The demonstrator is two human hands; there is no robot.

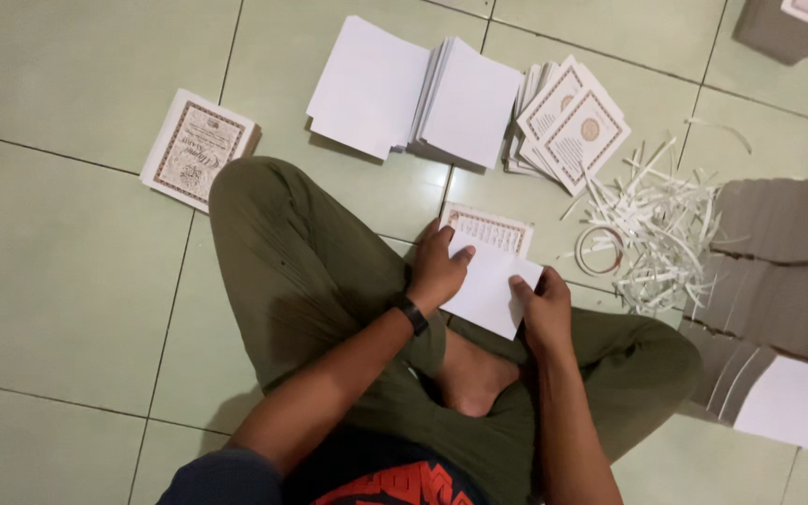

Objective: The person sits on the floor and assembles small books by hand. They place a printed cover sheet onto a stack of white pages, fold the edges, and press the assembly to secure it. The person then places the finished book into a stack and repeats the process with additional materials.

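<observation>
The left hand (437, 271) presses its fingers down on a white sheet (486, 288) while the right hand (542, 309) pinches the sheet's near right edge between thumb and fingers, so both hands are closed on the same paper. The sheet lies over a bordered printed booklet (488, 229) whose top strip shows just beyond the fingertips, on the floor (58, 271) in front of the crossed legs. Farther out from the left hand sit stacks of blank white booklets (413, 93), and beyond the right hand a fanned pile of bordered covers (572, 122); to the right of the right hand lies a heap of white paper trimmings (661, 234) with a roll of tape (600, 251) at its edge. One more bordered booklet (196, 148) lies well off to the left. The likely slip, to my eye, is the sheet skewing against the booklet under it (the left fingers hold only one corner), or a crease where the right thumb pinches.
</observation>
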